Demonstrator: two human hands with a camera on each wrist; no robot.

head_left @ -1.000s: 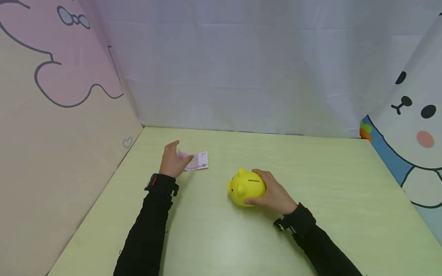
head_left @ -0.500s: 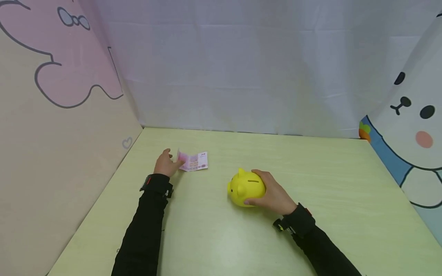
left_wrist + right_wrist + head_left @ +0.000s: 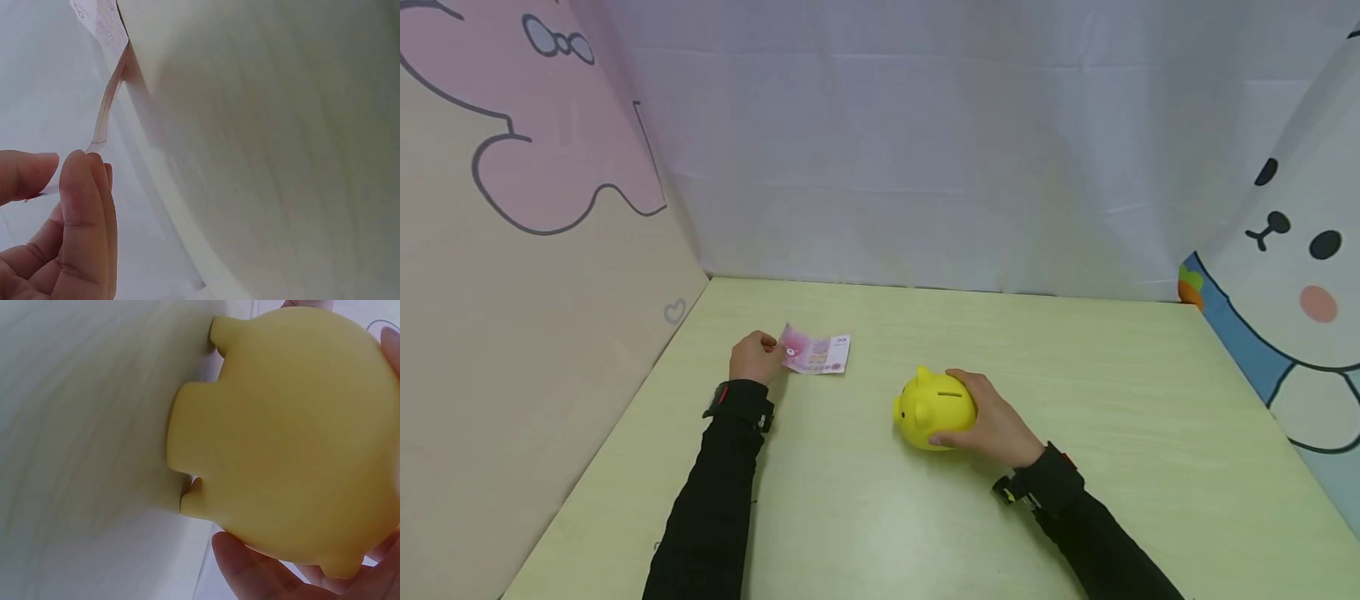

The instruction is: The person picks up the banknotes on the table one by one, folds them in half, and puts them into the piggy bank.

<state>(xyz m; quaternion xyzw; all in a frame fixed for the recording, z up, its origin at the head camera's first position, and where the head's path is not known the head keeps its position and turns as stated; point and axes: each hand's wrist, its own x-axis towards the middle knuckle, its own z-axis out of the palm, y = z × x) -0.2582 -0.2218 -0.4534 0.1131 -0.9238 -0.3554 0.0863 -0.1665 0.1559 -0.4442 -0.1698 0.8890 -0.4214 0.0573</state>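
The note (image 3: pixel 817 356), a thin creased paper in pink and white, is at the desk (image 3: pixel 880 533), its left end raised and pinched in the fingers of the left hand (image 3: pixel 754 358). Apart from it, the piggy bank (image 3: pixel 934 417), round, smooth and yellow, stands on stubby feet, a narrow slot in its top; its inside is hidden. The right hand's (image 3: pixel 996 423) fingers grip its rear. Behind hangs a wrinkled pale sheet (image 3: pixel 895 158).
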